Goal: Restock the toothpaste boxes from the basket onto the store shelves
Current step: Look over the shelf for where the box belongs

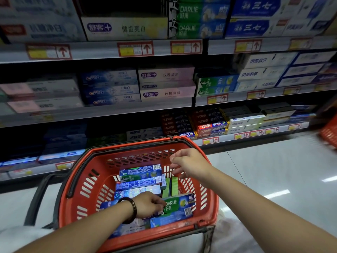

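Observation:
A red plastic basket [76, 181] stands low in front of me, holding several toothpaste boxes, blue and green. My left hand [148, 203], with a dark bead bracelet at the wrist, reaches into the basket and closes its fingers on the left end of a green Darlie box [179, 205] lying near the front. My right hand [189, 164] hovers over the basket's right rim, fingers loosely apart, holding nothing. Blue boxes [140, 172] lie further back in the basket.
Store shelves [102, 50] packed with toothpaste boxes fill the view ahead, in three tiers with red and yellow price tags. A matching green Darlie stack [215, 86] sits on the middle shelf, right of centre. Grey floor lies to the right, and a second red basket [329, 134] shows at the right edge.

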`<state>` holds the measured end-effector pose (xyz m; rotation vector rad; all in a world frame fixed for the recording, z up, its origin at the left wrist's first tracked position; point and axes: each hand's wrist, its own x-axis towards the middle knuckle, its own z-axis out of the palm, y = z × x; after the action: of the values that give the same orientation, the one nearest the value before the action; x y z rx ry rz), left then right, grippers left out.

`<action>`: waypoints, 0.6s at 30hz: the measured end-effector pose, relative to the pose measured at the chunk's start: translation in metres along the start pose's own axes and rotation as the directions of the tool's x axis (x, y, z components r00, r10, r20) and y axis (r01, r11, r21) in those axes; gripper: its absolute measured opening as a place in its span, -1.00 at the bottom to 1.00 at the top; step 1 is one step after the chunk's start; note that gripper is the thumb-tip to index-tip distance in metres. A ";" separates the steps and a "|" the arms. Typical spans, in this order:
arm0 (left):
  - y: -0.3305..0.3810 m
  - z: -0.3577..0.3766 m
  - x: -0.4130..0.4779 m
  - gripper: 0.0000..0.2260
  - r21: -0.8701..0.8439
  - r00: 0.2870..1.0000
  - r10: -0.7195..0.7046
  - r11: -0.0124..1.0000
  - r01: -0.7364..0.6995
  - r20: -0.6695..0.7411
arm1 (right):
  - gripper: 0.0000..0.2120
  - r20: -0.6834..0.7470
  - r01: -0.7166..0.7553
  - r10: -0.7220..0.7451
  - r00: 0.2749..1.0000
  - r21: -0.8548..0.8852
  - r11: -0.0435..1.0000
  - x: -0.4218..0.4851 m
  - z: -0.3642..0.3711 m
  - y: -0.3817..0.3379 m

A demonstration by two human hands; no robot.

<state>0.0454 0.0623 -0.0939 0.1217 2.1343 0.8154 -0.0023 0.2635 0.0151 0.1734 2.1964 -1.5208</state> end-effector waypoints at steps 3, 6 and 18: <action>-0.002 0.002 0.001 -0.87 -0.033 0.992 0.005 0.999 -0.009 -0.123 | -0.89 0.006 -0.007 0.008 1.000 -0.005 1.000 0.001 -0.001 0.001; -0.004 0.001 -0.003 -0.94 -0.036 0.966 0.002 0.999 -0.012 -0.259 | -0.88 0.008 -0.016 0.016 1.000 -0.007 1.000 0.001 -0.002 0.000; -0.013 -0.021 -0.015 -0.83 -0.257 0.883 -0.146 0.966 0.030 -0.445 | -0.86 0.017 -0.020 0.020 1.000 -0.029 0.999 0.004 -0.005 -0.002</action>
<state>0.0423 0.0364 -0.0828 -0.3311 2.4316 1.1315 -0.0079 0.2667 0.0161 0.1720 2.1957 -1.4742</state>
